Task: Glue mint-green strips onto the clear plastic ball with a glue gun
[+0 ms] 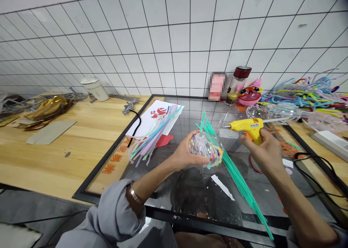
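Observation:
My left hand (185,154) is closed around a clear plastic ball (206,148) filled with coloured bits, held above the glass sheet (190,112). A bundle of green straws (239,179) sticks out from the ball and slants down to the right. My right hand (265,148) grips a yellow hot glue gun (248,126) by its handle. The gun's nozzle points left, a short way above and to the right of the ball.
Pastel straws (152,135) lie on white paper with a red print (160,115). Pipe cleaners (304,92), a jar (239,83) and a clear bubble (274,112) crowd the back right. Black cords (315,168), a power strip (328,141), gold foil (46,108) and a white cup (95,88) are about.

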`<state>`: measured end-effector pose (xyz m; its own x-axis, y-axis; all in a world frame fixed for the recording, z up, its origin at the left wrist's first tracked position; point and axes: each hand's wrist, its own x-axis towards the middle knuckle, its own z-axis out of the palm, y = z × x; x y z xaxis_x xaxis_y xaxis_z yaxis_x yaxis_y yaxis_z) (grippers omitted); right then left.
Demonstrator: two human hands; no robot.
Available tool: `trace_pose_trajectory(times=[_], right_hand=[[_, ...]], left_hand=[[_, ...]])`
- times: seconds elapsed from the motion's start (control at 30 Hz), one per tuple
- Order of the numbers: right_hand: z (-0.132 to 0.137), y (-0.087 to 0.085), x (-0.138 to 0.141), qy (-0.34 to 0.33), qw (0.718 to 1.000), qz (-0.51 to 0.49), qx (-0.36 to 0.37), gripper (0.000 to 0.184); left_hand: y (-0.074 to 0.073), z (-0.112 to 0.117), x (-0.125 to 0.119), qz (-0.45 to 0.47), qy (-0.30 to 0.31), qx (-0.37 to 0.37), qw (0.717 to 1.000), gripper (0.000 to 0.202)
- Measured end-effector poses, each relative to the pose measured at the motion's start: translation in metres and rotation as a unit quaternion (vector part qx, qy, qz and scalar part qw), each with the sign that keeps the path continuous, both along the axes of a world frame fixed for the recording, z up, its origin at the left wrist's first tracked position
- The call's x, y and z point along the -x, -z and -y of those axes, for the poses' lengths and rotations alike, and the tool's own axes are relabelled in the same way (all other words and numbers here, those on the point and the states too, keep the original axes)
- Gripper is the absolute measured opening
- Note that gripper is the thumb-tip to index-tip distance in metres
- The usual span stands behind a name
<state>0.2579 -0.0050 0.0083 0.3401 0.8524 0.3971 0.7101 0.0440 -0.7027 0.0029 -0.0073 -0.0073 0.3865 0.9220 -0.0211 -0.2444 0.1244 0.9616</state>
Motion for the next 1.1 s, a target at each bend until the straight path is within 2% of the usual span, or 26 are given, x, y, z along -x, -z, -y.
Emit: trace_pose_trajectory(times=[0.27,0.47,0.6,0.8,0.93,1.1], right_hand=[[-0.001,-0.002,0.002,-0.003,1.0,-0.02,0.018,0.041],[0.0,-0.003,0.004,-0.002,0.999,-0.027,0.021,0.042],[0.004,-0.003,0.008,-0.018,0.999,-0.03,0.008,0.041],[0.012,-0.005,0.015,-0.041,0.998,0.011,-0.039,0.037],[0.014,-0.007,0.017,-0.054,0.995,0.035,-0.072,0.036],[0.015,-0.007,0.018,-0.061,0.991,0.065,-0.095,0.035]], left_hand=[[-0.005,-0.002,-0.002,0.066,-0.02,0.059,0.996,0.081],[-0.005,-0.002,-0.001,0.067,-0.019,0.068,0.995,0.079],[-0.002,-0.003,-0.002,0.046,-0.028,0.048,0.997,0.081],[0.001,-0.002,-0.002,-0.016,-0.022,0.014,1.0,0.096],[-0.002,0.002,-0.002,-0.085,-0.022,-0.023,0.996,0.103],[-0.005,0.007,-0.004,-0.101,-0.007,-0.052,0.993,0.104]])
